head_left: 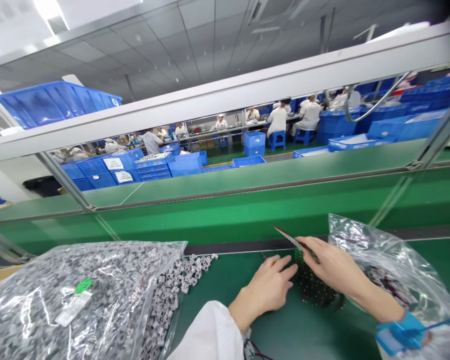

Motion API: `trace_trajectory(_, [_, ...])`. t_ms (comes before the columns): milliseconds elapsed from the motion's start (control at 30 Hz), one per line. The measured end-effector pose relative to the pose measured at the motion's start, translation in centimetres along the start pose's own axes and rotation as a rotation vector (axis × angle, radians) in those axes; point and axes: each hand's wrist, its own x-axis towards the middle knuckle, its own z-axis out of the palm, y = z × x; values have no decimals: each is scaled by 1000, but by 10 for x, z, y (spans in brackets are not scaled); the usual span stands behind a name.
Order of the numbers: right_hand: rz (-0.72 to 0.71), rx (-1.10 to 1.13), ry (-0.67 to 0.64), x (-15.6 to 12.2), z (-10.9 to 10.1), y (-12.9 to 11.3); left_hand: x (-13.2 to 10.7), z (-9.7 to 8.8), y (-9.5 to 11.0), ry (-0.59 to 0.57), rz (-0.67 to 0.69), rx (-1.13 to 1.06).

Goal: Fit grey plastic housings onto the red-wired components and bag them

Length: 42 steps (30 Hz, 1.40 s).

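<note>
My right hand (pixel 330 265) pinches a thin circuit board panel (pixel 288 237), tilted, with a red edge and a pale face; the thumb side is partly hidden. Beneath it lies a dark cluster (pixel 317 290) dotted with small bright points, its kind unclear. A bit of green (pixel 298 255) shows between the hands. My left hand (pixel 268 285) rests palm down at the cluster's left side, fingers bent and apart, fingertips near the green part. Dark and red wires (pixel 260 352) come out below the left wrist.
At left, a large clear bag of small grey plastic parts (pixel 97 300) has spilled some loose parts (pixel 198 265). A clear plastic bag (pixel 393 265) with wired parts lies at right. A rail (pixel 225 95) crosses ahead, bearing a blue bin (pixel 56 104). People in white work beyond.
</note>
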Motion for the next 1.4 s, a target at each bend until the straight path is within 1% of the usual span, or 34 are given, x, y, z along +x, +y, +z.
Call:
trace_trajectory(33, [8, -2, 12, -1, -1, 0, -1, 2, -1, -32, 33, 16])
trace_trajectory(100, [0, -1, 29, -4, -1, -3, -11, 2, -4, -66, 44, 40])
trace_trajectory(167, [-55, 18, 31, -8, 2, -13, -31, -3, -6, -64, 17, 34])
trace_trajectory(267, [-165, 94, 9, -17, 11, -35, -68, -20, -9, -60, -52, -19])
trace_trajectory(333, [-184, 183, -27, -20, 19, -53, -87, -33, -12, 8, -148, -28])
trace_trajectory(400, [-168, 300, -95, -20, 26, -69, -97, -46, -19, 147, -280, 27])
trace_trajectory(467, [-159, 415, -186, -15, 28, -83, -101, -57, -31, 296, -416, 115])
trace_trajectory(500, [-162, 466, -235, -12, 27, -89, -100, -62, -38, 349, -472, 156])
trace_trajectory(567, [-182, 548, -327, -3, 24, -99, -97, -68, -51, 405, -557, 217])
trace_trajectory(633, [-215, 609, -428, 7, 19, -109, -92, -69, -63, 410, -601, 250])
trace_trajectory(700, [-254, 651, -530, 15, 14, -119, -89, -67, -69, 393, -610, 253])
trace_trajectory(800, [-309, 664, -635, 21, 12, -131, -89, -60, -68, 385, -599, 216])
trace_trajectory(867, [-331, 647, -637, 20, 16, -136, -93, -57, -61, 409, -594, 165])
trace_trajectory(900, [-341, 634, -614, 18, 20, -137, -97, -56, -56, 429, -592, 130])
trace_trajectory(1033, [-375, 579, -408, 4, 36, -139, -111, -53, -37, 520, -595, -85])
trace_trajectory(1100, [-350, 593, -359, -2, 39, -138, -117, -49, -32, 567, -613, -238])
trace_trajectory(1167, [-273, 664, -362, -4, 38, -138, -120, -42, -31, 617, -646, -442])
trace_trajectory(1267, [-72, 852, -388, -2, 34, -140, -123, -32, -33, 647, -698, -738])
trace_trajectory(1333, [72, 1004, -420, 0, 34, -144, -123, -29, -33, 637, -723, -847])
trace_trajectory(1400, [187, 1149, -448, 1, 36, -150, -123, -28, -29, 625, -739, -927])
